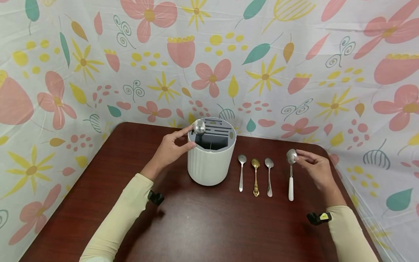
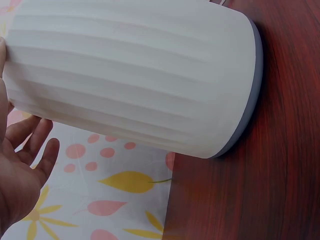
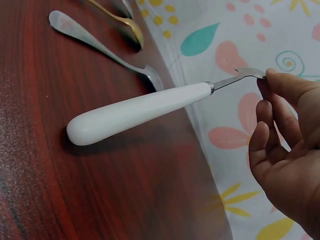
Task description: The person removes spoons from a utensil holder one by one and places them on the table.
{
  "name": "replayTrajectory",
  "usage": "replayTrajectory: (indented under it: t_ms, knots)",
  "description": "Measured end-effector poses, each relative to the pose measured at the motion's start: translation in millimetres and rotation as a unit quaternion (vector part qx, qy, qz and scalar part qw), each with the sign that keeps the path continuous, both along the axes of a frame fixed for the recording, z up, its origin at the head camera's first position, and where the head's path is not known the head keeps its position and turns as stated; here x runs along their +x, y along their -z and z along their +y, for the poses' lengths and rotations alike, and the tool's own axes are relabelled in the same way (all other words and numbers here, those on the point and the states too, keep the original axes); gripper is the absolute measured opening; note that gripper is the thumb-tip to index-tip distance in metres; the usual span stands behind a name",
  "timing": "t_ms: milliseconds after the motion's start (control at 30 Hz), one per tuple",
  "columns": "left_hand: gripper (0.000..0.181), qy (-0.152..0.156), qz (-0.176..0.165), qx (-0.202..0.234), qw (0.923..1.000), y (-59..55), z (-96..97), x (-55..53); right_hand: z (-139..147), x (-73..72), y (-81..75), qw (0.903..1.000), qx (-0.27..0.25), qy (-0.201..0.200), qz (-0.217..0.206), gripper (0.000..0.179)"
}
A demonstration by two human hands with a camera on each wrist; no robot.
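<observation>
A white ribbed utensil holder (image 1: 209, 167) with a grey slotted top stands at the table's back, a metal spoon (image 1: 199, 126) upright in it, bowl up. My left hand (image 1: 171, 147) touches the holder's left rim, fingers spread, index fingertip close by that spoon's bowl; the left wrist view has its fingers (image 2: 37, 132) against the ribbed wall. With thumb and fingertips my right hand (image 1: 315, 169) pinches the bowl edge of a white-handled spoon (image 1: 291, 182). The white handle (image 3: 140, 112) points toward the table's front, tilted over the wood in the right wrist view.
Between holder and right hand lie a silver spoon (image 1: 241, 173), a gold spoon with an ornate handle (image 1: 255, 176) and another silver spoon (image 1: 269, 176), side by side. The dark wooden table (image 1: 196, 225) meets a floral curtain (image 1: 229, 47) at its back and sides.
</observation>
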State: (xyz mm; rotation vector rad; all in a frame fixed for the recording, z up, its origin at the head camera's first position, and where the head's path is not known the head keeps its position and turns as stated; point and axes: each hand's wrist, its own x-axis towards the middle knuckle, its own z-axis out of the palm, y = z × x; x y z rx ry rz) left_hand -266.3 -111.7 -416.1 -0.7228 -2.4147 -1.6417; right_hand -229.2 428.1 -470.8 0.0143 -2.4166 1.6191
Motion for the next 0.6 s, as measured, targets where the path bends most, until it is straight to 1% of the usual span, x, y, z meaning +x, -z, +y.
replayTrajectory:
  t_ms: [133, 367, 600]
  knots:
    - [0.061, 0.002, -0.001, 0.000, 1.0000, -0.4, 0.1, 0.2, 0, -0.8, 5.5, 1.0000, -0.006, 0.005, -0.005, 0.040]
    - [0.059, 0.005, -0.005, 0.005, 1.0000, 0.6, 1.0, 0.6, 0, -3.2, 12.9, 0.9985, -0.052, 0.015, -0.001, 0.039]
    - [0.059, -0.002, 0.006, 0.000, 1.0000, 0.4, 0.8, -0.3, 1, -8.0, 23.4, 0.9994, -0.033, 0.009, -0.011, 0.040]
